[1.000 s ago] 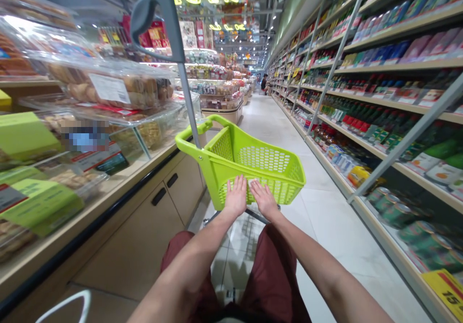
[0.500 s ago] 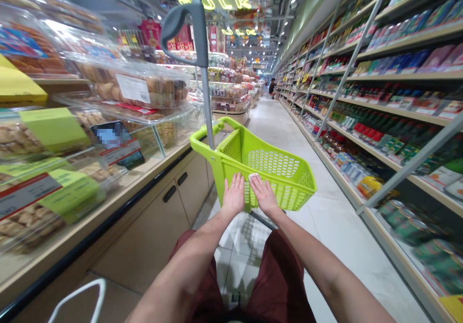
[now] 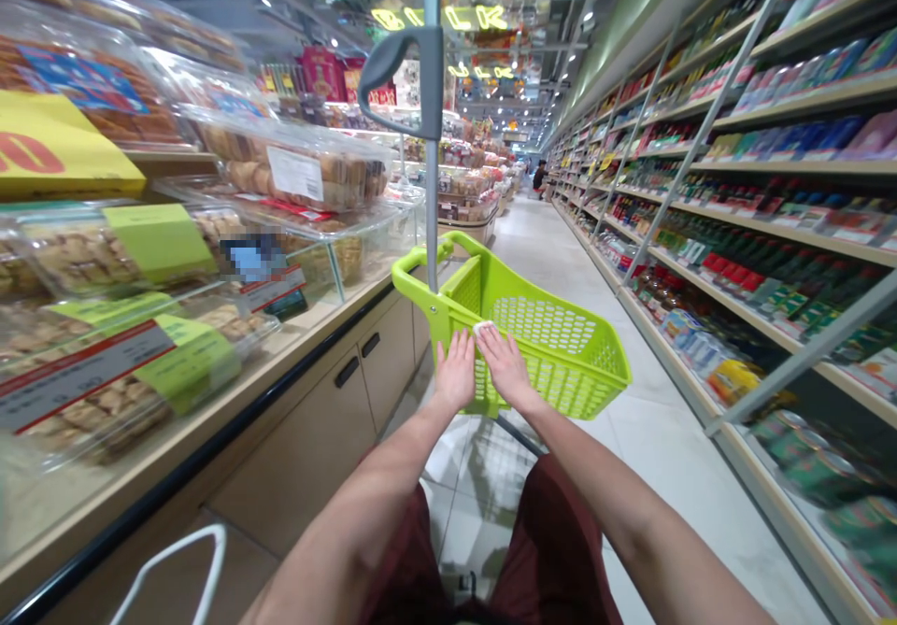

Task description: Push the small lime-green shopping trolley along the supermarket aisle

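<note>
A lime-green shopping basket [image 3: 561, 363] with perforated sides and a tall grey pull handle [image 3: 435, 83] stands on the floor in front of my knees. My left hand [image 3: 457, 373] lies against its near side, fingers stretched and slightly spread, with nothing visible in it. Close beside it, my right hand [image 3: 503, 368] presses a small white wipe [image 3: 483, 328] to the same side, just below the rim. Only the wipe's edge shows at the fingertips; the rest is hidden under the fingers.
On the left, a counter [image 3: 294, 419] carries clear boxes of baked snacks [image 3: 308, 167] and price tags. Shelves [image 3: 791, 205] of bottles, packets and cans line the right. A white curved frame [image 3: 175, 550] is at the lower left. A person [image 3: 539, 177] crouches far down the aisle.
My right hand has slid left along the basket's side with the wipe, nearer the handle end. My left hand has shifted slightly the same way. The whole scene sits further right in view.
</note>
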Demonstrator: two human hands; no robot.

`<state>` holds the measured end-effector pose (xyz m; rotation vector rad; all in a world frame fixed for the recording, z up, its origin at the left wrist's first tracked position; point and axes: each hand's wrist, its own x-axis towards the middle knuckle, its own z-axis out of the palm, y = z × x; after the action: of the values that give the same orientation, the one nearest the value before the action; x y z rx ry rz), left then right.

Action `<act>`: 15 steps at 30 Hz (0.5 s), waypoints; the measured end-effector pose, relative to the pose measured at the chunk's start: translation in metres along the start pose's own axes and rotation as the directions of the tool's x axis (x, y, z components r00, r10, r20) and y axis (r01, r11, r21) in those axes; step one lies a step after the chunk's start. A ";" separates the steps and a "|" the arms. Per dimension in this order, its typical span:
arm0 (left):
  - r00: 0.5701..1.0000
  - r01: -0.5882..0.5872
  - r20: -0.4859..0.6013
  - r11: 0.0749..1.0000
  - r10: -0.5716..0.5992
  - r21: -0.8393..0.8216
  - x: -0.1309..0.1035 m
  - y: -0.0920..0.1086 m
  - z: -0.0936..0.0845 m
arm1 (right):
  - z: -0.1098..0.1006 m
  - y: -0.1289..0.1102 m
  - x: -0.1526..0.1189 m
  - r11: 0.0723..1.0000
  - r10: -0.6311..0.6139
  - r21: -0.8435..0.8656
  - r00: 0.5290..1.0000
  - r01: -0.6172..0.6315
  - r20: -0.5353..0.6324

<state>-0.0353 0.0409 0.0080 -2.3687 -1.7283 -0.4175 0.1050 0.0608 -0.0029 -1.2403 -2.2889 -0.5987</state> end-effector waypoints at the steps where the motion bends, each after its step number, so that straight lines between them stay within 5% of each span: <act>1: 1.000 -0.002 0.006 1.000 0.002 0.003 -0.002 -0.003 0.001 | 0.006 0.000 -0.005 1.000 -0.009 -0.006 0.999 0.010 0.036; 7: 0.999 0.043 0.002 0.998 -0.043 0.044 -0.009 -0.025 0.008 | 0.020 -0.002 -0.026 0.998 -0.065 0.001 0.990 0.066 0.126; 12: 0.995 0.092 -0.031 0.995 -0.092 0.022 -0.002 -0.037 0.004 | -0.005 -0.014 0.017 0.999 -0.043 0.025 0.995 0.046 -0.085; 15: 0.993 0.112 -0.033 0.994 -0.112 0.017 0.000 -0.040 -0.001 | -0.009 -0.017 0.039 0.999 -0.019 0.028 0.993 0.022 -0.115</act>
<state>-0.0730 0.0528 0.0087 -2.2470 -1.8483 -0.4506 0.0731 0.0725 0.0244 -1.1403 -2.2094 -0.6253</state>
